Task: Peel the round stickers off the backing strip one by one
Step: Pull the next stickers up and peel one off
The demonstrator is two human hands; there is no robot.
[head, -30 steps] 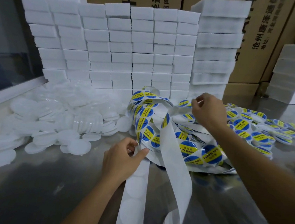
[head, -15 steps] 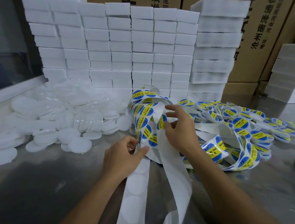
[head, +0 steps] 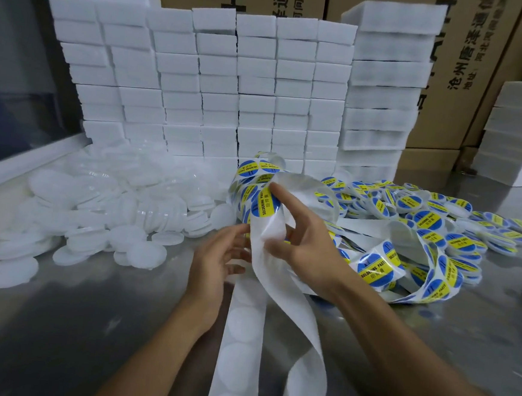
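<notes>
Glossy white backing strip [head: 280, 296] is pinched by left hand [head: 217, 266] and right hand [head: 305, 248]; round blue-yellow sticker [head: 265, 203] is touched by the right forefinger

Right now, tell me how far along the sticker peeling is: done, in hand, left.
Done: the bare strip trailing toward the camera shows empty round outlines, and labelled discs are heaped at right. In hand: both hands, left and right, work the strip at a blue-and-yellow sticker. Left: many stickers remain on the loops at right, and plain white discs are piled at left.
</notes>
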